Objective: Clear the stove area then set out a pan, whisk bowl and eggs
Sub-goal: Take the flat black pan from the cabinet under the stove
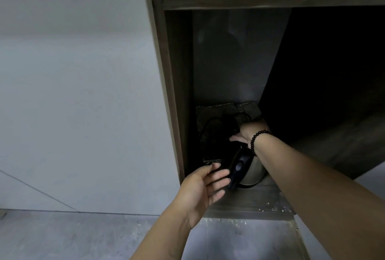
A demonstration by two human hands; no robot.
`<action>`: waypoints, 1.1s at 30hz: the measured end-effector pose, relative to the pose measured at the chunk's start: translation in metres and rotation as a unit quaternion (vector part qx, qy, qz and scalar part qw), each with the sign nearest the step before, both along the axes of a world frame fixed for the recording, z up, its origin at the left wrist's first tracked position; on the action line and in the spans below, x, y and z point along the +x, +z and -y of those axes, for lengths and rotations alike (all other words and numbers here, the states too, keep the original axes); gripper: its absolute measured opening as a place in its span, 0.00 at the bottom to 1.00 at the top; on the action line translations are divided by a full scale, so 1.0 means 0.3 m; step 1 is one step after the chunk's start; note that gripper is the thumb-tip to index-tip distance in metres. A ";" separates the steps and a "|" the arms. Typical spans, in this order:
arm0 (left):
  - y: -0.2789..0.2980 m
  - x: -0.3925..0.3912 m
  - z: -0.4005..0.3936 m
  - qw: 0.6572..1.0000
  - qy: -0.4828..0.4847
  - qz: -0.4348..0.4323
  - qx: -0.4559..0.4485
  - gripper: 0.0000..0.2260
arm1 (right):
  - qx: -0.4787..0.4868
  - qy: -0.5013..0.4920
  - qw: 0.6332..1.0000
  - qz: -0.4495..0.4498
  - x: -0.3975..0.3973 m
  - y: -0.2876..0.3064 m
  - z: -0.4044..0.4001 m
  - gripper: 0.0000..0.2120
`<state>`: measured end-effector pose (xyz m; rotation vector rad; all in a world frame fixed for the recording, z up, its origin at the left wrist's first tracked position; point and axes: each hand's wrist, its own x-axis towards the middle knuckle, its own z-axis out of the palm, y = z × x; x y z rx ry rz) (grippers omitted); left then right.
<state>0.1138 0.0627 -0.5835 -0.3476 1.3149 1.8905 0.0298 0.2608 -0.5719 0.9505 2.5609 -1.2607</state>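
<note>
While seen from the head camera: open dark cabinet [177, 93], holding an electric kettle [253, 173] low at the front, tipped, black handle [239, 166] facing outward, cord [212, 126] behind. Left hand [205, 184] relaxed, fingers straight beside the handle. Right hand [248, 132] reaching over the kettle; grip hidden, cannot tell.

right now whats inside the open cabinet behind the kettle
Behind the kettle, the cabinet holds dark looped cords lying on a flat sheet. The right hand reaches in among them, covering part. The cabinet's right side is too dark to tell.
</note>
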 end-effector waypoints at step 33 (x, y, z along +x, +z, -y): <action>0.471 0.142 -0.128 0.967 0.115 0.186 0.132 0.14 | -0.339 -0.339 0.875 -0.075 0.650 0.559 0.008 0.08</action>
